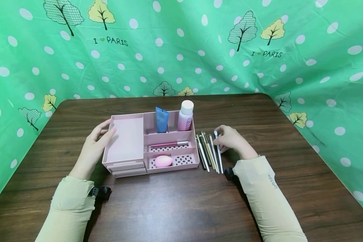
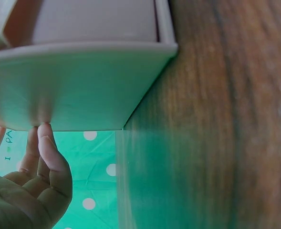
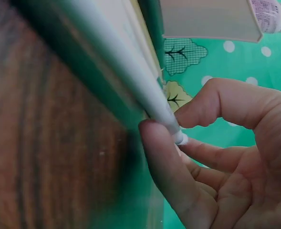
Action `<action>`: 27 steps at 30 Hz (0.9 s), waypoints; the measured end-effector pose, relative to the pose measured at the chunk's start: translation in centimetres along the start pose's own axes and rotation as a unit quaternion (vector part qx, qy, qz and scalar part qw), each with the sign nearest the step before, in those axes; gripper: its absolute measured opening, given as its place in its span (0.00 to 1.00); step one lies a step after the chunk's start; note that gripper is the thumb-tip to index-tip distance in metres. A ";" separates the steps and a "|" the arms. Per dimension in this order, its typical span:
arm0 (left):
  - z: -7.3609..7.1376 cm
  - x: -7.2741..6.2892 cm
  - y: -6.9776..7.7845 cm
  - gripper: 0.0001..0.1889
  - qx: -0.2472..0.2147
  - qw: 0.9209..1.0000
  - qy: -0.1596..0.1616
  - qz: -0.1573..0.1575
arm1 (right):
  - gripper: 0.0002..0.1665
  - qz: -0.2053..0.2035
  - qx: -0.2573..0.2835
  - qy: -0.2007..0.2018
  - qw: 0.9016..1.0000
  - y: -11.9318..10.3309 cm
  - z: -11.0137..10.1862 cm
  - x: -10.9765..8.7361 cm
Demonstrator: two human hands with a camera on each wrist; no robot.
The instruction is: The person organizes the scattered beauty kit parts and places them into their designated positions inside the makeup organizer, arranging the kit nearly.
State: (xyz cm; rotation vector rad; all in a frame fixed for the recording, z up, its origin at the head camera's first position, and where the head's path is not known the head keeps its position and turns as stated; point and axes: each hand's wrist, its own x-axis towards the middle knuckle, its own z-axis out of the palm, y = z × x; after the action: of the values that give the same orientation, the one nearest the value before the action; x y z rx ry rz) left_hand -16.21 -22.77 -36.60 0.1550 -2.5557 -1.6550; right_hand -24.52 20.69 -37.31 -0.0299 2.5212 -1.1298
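Observation:
My right hand pinches the upper end of a slim white makeup brush between thumb and fingertips. That brush slants over the table at the right end of a row of thin brushes in white, black and gold tones. At the other side, my left hand touches the left wall of a pink desk organizer, its thumb at the rim. In the left wrist view, those fingertips meet the edge of the organizer's side wall. The row of brushes lies right beside the organizer's right wall.
Inside the organizer stand a blue tube and a white-capped pink bottle. A dark red tube with a silver end and a pink makeup sponge lie in front compartments. Behind the brown table hangs a green dotted cloth.

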 end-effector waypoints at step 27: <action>0.1 -0.1 0.0 0.31 -0.009 1.000 -0.003 0.001 | 0.33 -0.104 0.099 0.007 0.990 -3.6 -1.5 -3.6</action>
State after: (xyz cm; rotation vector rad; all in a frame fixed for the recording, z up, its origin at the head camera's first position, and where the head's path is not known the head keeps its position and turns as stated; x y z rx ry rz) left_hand -16.15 -22.70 -36.59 0.1472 -2.5441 -1.6791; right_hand -22.18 19.94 -32.60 -0.2382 2.4493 -1.4638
